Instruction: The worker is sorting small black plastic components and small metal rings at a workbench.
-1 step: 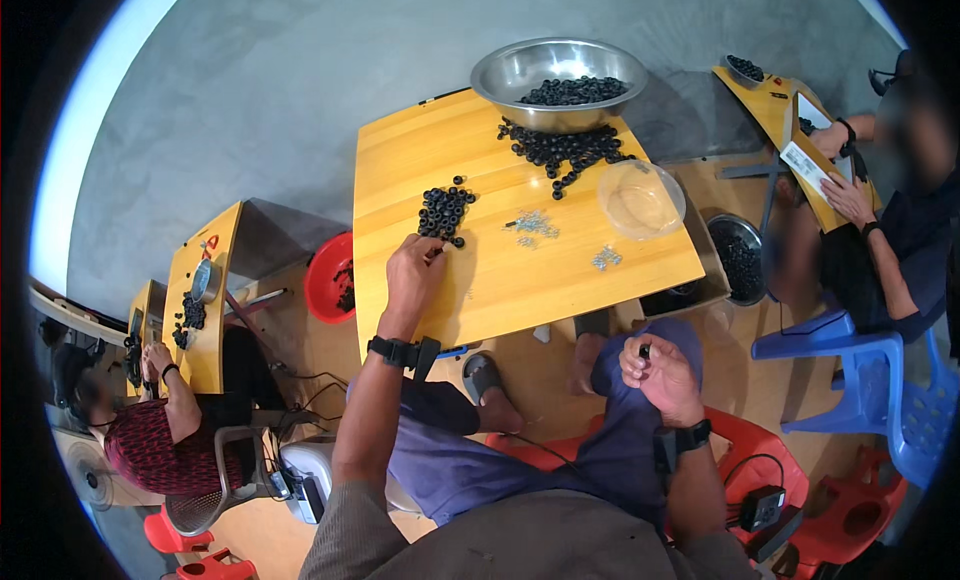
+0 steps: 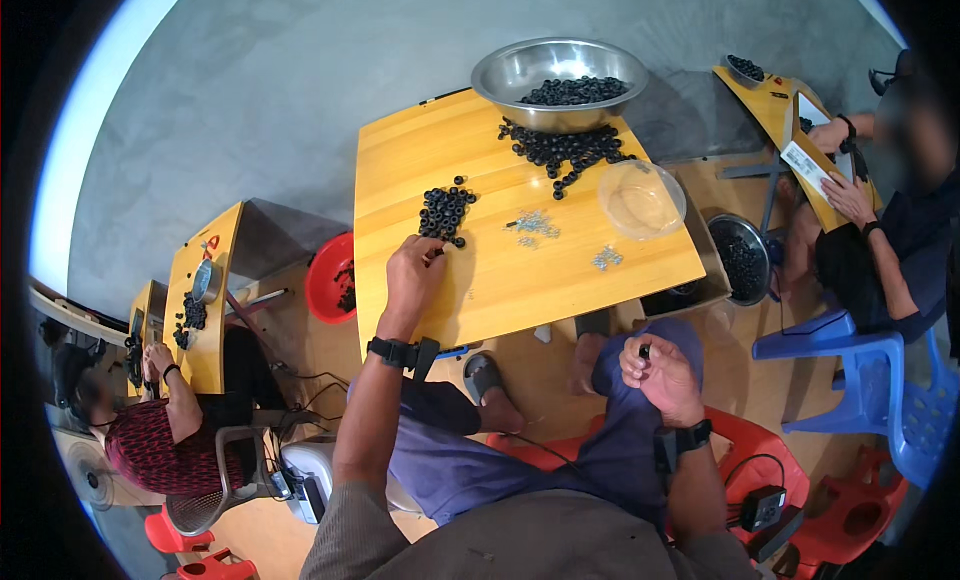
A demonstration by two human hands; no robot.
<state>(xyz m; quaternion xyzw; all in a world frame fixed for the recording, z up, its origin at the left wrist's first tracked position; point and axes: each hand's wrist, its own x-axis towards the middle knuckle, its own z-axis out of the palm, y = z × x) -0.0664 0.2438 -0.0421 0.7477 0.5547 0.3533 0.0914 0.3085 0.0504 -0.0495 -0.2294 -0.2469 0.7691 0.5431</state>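
My left hand [image 2: 410,278] reaches over the yellow table [image 2: 480,290]. Its fingertips are pinched at the near edge of a small pile of black ring-shaped parts [image 2: 442,212], with a dark bit showing between them. Above my right thigh, my right hand [image 2: 664,382] is curled palm up, holding a small black part [image 2: 644,351] between thumb and fingers. Small silvery metal pieces [image 2: 537,226] lie to the right of the pile, with another little cluster [image 2: 606,258] farther right.
A large steel bowl [image 2: 490,80] of black parts stands at the table's far edge, with more parts [image 2: 560,155] spilled before it. Nearby is a clear plastic tub [image 2: 655,220]. A red basin [image 2: 322,280] sits left on the floor. People work at tables on both sides.
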